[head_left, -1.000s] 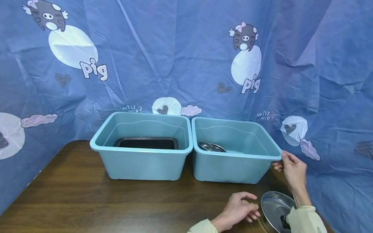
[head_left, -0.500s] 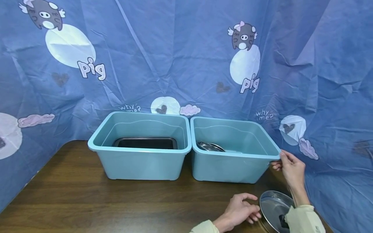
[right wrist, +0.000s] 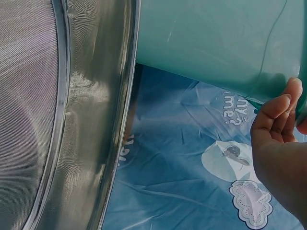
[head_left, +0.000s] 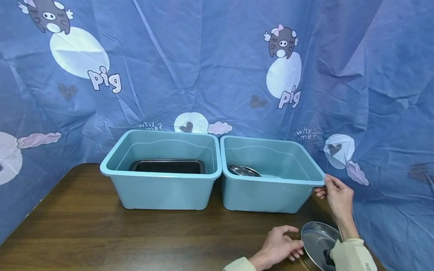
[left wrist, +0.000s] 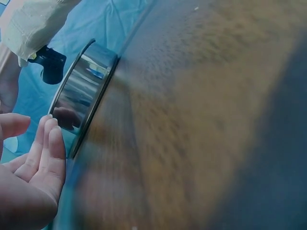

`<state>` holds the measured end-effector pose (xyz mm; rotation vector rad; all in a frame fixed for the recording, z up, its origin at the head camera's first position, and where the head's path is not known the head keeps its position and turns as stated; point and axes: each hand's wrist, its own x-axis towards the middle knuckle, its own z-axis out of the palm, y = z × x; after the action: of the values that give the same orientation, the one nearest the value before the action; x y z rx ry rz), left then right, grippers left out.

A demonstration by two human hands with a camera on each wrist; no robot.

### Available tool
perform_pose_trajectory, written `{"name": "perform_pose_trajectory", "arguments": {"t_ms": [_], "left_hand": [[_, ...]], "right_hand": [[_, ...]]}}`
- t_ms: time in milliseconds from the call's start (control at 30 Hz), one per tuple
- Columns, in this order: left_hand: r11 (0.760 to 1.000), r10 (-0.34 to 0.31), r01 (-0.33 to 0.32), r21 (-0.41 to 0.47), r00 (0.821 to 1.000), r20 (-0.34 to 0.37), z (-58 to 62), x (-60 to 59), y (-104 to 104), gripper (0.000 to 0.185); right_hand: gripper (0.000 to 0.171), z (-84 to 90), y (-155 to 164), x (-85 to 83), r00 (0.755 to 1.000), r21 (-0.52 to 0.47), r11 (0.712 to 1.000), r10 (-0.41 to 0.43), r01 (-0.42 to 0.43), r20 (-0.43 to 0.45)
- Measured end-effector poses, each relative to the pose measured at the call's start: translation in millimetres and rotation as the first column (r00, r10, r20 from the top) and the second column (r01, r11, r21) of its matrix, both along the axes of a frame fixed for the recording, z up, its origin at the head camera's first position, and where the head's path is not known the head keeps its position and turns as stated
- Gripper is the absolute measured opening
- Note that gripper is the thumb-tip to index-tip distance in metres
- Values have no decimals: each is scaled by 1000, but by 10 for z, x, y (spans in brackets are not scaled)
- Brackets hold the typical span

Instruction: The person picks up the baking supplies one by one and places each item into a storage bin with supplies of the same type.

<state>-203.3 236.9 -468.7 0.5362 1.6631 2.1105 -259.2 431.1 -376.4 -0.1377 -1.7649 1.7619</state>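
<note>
Right hand point(head_left: 340, 197) grips a bin point(head_left: 266, 195), left hand point(head_left: 279, 246) beside a sieve point(head_left: 315, 241)

The bin, blue-green and open-topped, stands upright on the wooden bench point(head_left: 135, 241). The right hand pinches its near right corner, fingers curled below the rim. In front of the bin, towards its right end, the round metal sieve with a fine mesh rests on the bench, partly covered by the pale right sleeve point(head_left: 354, 256). The left hand is also in front of the bin, just left of the sieve: it is open, thumb apart, fingertips at the sieve's edge; whether they touch it, I cannot tell. Inside the bin, at its left end, lie shiny metal pieces point(head_left: 243, 171), mostly hidden. Just left of the bin is a matching tub point(head_left: 166, 192) with a black tray point(head_left: 169, 166) inside. Behind the bin hangs a creased blue cloth point(head_left: 223, 82) printed with pigs, hearts and clouds.
</note>
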Motion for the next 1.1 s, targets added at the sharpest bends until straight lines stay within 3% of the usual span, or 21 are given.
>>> {"name": "perform_pose_trajectory", "arguments": {"t_ms": [67,167,267,567,800,1100], "left_hand": [[1000,1,-1,-8,1000,-4,0,0,1,32],[1000,2,-2,-17,1000,3,-4,7,8,31],[1000,-4,5,-23,1000,24,-8,13,21,30],[1000,-16,17,-18,998,53,-25,10,61,34],[1000,-20,21,-19,998,66,-30,25,98,38],[1000,13,-12,-3,996,91,-4,39,152,38]], "right_hand": [[14,-19,8,-4,1000,48,999,-9,9,-3],[20,-177,151,-78,996,72,997,44,-38,-83],[29,-211,188,-77,995,112,993,46,-36,-85],[17,40,-58,37,998,18,999,-41,40,54],[29,43,-56,14,996,25,999,-41,39,79],[27,48,-42,-3,994,8,999,-54,53,100]]}}
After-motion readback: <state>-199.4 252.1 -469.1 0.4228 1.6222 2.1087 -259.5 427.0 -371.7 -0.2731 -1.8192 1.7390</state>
